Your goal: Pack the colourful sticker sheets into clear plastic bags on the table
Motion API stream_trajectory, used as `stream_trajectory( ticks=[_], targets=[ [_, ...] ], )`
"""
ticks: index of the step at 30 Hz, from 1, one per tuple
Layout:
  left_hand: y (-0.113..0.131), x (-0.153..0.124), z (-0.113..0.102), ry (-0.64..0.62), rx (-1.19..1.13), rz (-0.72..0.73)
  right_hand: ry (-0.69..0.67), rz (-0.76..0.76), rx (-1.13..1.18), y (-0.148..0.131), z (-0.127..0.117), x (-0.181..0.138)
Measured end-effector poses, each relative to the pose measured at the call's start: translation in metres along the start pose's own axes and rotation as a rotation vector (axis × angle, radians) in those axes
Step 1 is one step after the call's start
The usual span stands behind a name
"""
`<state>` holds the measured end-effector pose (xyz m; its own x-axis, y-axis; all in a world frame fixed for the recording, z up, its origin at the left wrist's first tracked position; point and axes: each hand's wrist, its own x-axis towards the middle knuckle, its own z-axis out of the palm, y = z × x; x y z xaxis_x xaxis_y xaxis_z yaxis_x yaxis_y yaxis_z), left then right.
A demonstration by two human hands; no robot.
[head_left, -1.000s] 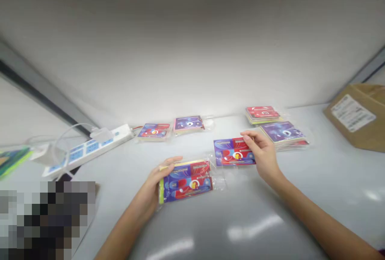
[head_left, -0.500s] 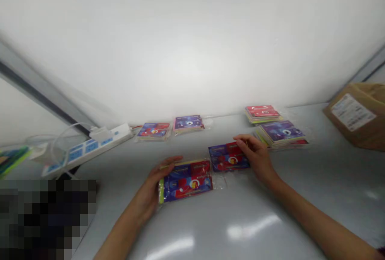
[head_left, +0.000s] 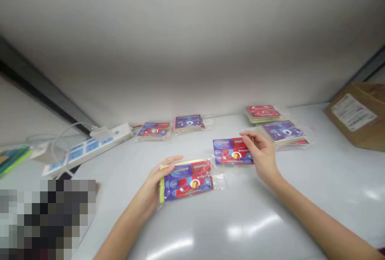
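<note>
My left hand is closed on the left end of a clear plastic bag of cards, printed blue and red, with a yellow-green edge showing. The bag's loose mouth points right. My right hand pinches the right end of a blue and red card, held just beyond the bag's open end; whether it is one card or a few I cannot tell. Behind my right hand lie a bagged stack with a purple top card and a stack with a red top card.
Two more bagged packs, one blue and red and one purple, lie near the wall. A white power strip with a plugged-in charger and cable stands at left. At right is a brown cardboard box with a label.
My right hand has moved the card slightly right and away from me, apart from the bag. My left hand and the bag have barely moved. The picture's brightness has shifted.
</note>
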<state>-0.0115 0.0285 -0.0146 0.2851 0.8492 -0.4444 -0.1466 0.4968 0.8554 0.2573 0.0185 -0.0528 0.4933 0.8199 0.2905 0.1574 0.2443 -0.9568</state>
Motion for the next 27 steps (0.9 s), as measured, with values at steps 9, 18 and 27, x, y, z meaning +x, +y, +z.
stream_trajectory(
  ticks=[9,18,27],
  targets=[
    [0.000,0.000,-0.002,-0.019,0.005,0.000,0.003,0.036,0.138,-0.001,-0.006,0.005],
    [0.000,0.000,-0.001,-0.022,-0.009,0.002,0.168,0.127,0.339,-0.003,-0.011,0.013],
    [0.000,-0.001,0.000,-0.009,-0.005,0.004,-0.115,0.208,0.211,-0.009,-0.012,0.013]
  ],
)
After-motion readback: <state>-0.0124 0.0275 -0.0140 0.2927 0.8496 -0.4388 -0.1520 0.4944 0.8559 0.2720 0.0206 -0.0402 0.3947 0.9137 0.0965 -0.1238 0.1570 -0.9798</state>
